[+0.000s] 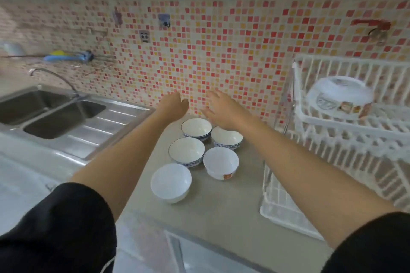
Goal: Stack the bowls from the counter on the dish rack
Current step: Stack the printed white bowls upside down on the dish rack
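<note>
Several white bowls stand upright on the grey counter (221, 204). Two blue-patterned ones sit at the back (196, 127) (226, 137), another blue-rimmed bowl (186, 152) is in the middle, a bowl with an orange mark (220, 162) lies beside it, and a plain white bowl (170, 182) is nearest. My left hand (174, 104) and my right hand (221, 109) reach out above the back bowls, holding nothing, fingers apart. The white wire dish rack (346, 139) stands at the right. One bowl (340, 96) lies upside down on its upper shelf.
A steel double sink (53, 115) with a tap (53, 77) lies to the left. The mosaic tile wall (221, 51) rises right behind the bowls, with hooks and a blue brush (66, 56) on it. Cabinets hang overhead.
</note>
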`<state>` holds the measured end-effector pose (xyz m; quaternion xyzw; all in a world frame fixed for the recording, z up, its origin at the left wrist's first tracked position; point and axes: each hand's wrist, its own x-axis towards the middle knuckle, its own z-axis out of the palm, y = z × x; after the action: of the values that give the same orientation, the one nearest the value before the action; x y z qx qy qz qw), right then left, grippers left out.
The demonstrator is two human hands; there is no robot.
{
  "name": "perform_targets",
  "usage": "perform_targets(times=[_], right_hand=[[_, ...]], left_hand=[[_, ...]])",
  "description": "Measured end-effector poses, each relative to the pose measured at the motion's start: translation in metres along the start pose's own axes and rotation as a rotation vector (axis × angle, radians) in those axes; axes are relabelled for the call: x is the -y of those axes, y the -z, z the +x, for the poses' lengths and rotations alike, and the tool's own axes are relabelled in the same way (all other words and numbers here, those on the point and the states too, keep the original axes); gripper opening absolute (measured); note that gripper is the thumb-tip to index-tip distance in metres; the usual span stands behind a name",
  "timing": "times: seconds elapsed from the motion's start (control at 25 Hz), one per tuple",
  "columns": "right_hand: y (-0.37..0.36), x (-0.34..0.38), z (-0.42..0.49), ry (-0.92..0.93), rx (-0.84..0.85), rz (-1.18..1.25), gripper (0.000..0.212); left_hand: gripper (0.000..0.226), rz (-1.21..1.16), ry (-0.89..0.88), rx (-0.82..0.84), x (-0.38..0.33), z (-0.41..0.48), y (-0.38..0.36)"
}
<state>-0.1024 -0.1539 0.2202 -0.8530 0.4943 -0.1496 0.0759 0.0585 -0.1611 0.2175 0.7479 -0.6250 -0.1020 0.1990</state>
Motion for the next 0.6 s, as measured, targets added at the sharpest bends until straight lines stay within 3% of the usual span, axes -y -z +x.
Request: perform_targets(times=[0.2,0.32,0.48,0.6], right_hand=[[-0.154,0.014,-0.002,-0.259,0.244,0.166,0.062],[-0.221,0.012,-0.012,-0.443,0.298,0.275,0.067],[-0.277,0.014,-0.026,-0.620,0.444,0.368,0.056],[-0.287,0.019,-0.034,-0.608,0.364,0.454,0.037]], left_hand=[[0.045,0.088,0.152,0.235,0.132,-0.027,-0.095],[0.041,0.034,0.230,0.309,0.180,-0.053,-0.142],[0.062,-0.056,0.295,0.374,0.209,-0.077,-0.178],[0.081,-0.061,0.224,0.389,0.211,-0.081,-0.177]])
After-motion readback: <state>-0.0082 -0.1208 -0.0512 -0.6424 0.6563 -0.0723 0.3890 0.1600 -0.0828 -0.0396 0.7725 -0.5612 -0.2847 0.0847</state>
